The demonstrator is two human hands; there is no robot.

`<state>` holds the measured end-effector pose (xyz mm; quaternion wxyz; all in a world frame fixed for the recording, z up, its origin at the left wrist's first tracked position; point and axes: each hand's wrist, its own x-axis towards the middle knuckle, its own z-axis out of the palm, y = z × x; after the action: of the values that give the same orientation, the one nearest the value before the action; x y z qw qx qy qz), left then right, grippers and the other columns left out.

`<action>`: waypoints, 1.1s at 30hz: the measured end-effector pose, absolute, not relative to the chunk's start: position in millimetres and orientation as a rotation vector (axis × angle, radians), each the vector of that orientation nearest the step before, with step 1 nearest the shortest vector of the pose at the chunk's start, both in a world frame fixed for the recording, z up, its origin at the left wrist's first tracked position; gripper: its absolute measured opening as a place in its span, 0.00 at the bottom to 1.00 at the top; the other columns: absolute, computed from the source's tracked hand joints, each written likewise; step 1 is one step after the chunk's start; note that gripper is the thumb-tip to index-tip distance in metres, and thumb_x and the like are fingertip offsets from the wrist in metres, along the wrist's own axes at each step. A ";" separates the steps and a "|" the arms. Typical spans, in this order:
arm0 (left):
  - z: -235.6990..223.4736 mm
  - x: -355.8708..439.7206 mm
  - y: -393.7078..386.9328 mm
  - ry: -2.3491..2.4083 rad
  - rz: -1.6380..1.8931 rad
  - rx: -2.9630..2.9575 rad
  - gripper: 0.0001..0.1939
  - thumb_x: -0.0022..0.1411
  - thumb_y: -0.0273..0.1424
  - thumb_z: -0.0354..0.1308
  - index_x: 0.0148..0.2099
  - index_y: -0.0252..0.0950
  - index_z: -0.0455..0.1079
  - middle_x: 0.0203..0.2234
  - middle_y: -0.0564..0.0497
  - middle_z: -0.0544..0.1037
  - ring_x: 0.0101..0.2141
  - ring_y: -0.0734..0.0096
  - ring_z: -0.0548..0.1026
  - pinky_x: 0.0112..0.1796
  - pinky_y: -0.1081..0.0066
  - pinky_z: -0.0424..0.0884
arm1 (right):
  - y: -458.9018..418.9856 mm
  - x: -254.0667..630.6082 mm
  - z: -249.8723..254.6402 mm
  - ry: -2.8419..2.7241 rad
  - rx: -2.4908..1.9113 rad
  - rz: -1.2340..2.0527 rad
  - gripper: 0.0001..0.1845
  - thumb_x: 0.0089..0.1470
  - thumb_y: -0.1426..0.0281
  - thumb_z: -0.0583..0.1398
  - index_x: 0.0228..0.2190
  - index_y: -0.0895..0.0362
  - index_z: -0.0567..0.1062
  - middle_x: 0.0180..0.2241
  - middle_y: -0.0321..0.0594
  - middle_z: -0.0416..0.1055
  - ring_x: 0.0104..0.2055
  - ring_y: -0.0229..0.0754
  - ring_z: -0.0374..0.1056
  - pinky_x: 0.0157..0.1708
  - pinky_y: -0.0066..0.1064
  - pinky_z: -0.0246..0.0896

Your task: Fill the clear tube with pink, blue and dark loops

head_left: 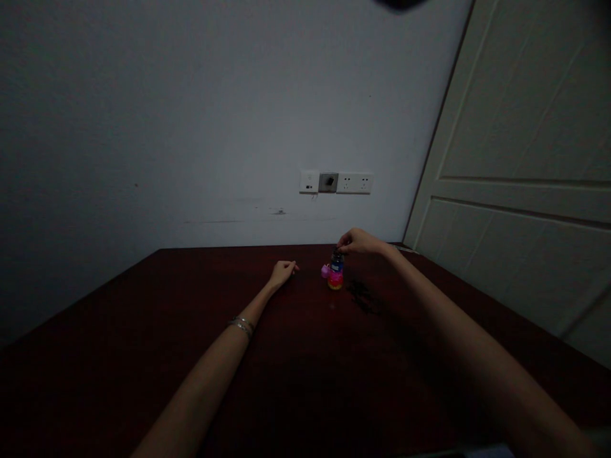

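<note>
A small clear jar [336,280] with a blue label and pink and orange colours low down stands upright on the dark red table. Against its left side is a pink round piece [325,271]. My right hand [356,242] is at the jar's mouth from above, its fingers pinched together; whatever they hold is too small and dark to make out. To the left of the jar, my left hand [283,272] rests on the table with its fingers curled in, apart from the jar. Small dark pieces [363,296] lie scattered right of the jar, under my right forearm.
The table [286,369] reaches back to a pale wall [214,127] with a row of sockets [354,183]. A white panelled door [515,152] stands along the right side. A pale object's edge [487,451] shows at the bottom right.
</note>
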<state>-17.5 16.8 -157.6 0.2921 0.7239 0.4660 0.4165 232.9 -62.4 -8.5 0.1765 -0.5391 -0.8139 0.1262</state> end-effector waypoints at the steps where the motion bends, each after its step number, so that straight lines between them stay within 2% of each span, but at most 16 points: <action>1: -158.2 -17.6 17.5 1.244 1.108 1.931 0.22 0.56 0.41 0.46 0.29 0.29 0.73 0.17 0.51 0.69 0.20 0.75 0.64 0.25 0.75 0.57 | -64.5 232.4 -7.4 -2.305 -1.529 0.342 0.15 0.41 0.68 0.57 0.29 0.63 0.77 0.25 0.42 0.74 0.27 0.38 0.66 0.26 0.26 0.56; 5: -161.5 -18.0 21.0 1.235 1.111 1.942 0.22 0.56 0.41 0.45 0.29 0.29 0.73 0.16 0.52 0.68 0.20 0.75 0.63 0.25 0.75 0.57 | -74.5 230.9 -2.0 -2.284 -1.545 0.257 0.18 0.45 0.63 0.55 0.30 0.63 0.78 0.26 0.41 0.73 0.28 0.38 0.65 0.27 0.26 0.55; 10: -162.9 -17.8 22.5 1.233 1.103 1.953 0.22 0.56 0.41 0.44 0.29 0.29 0.73 0.16 0.51 0.68 0.20 0.75 0.63 0.24 0.75 0.57 | -78.0 232.5 -0.9 -2.266 -1.584 0.227 0.29 0.52 0.54 0.48 0.29 0.64 0.78 0.23 0.41 0.71 0.26 0.39 0.64 0.27 0.28 0.55; 14: -161.2 -17.5 20.6 1.239 1.106 1.951 0.22 0.56 0.41 0.45 0.29 0.29 0.73 0.16 0.51 0.68 0.20 0.75 0.64 0.25 0.75 0.57 | -71.2 233.7 -6.8 -2.281 -1.548 0.322 0.32 0.55 0.53 0.44 0.30 0.61 0.79 0.33 0.46 0.74 0.37 0.44 0.66 0.39 0.29 0.57; 17: -160.3 -17.7 19.4 1.242 1.106 1.947 0.22 0.56 0.41 0.45 0.29 0.29 0.73 0.16 0.51 0.69 0.20 0.75 0.64 0.25 0.75 0.58 | -66.9 232.9 -12.3 -2.276 -1.563 0.350 0.32 0.55 0.52 0.44 0.29 0.60 0.79 0.34 0.47 0.74 0.41 0.48 0.66 0.42 0.31 0.56; 23: -157.8 -17.7 15.4 1.255 1.102 1.939 0.22 0.56 0.41 0.45 0.29 0.29 0.74 0.17 0.51 0.69 0.20 0.75 0.65 0.25 0.75 0.58 | -65.5 224.8 -18.1 -2.262 -1.654 0.314 0.30 0.53 0.52 0.46 0.26 0.62 0.77 0.24 0.47 0.73 0.33 0.47 0.67 0.34 0.32 0.58; 33: -156.4 -16.2 11.3 1.254 1.095 1.901 0.21 0.56 0.39 0.45 0.29 0.29 0.73 0.16 0.52 0.69 0.19 0.76 0.63 0.24 0.75 0.57 | -66.8 219.3 -6.8 -2.277 -1.638 0.281 0.26 0.49 0.55 0.50 0.20 0.62 0.75 0.17 0.43 0.68 0.24 0.41 0.63 0.26 0.28 0.54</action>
<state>-16.2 11.3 -156.4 0.3023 0.7171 0.4729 0.4132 219.3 -66.8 -6.8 0.1605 -0.5736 -0.7972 0.0983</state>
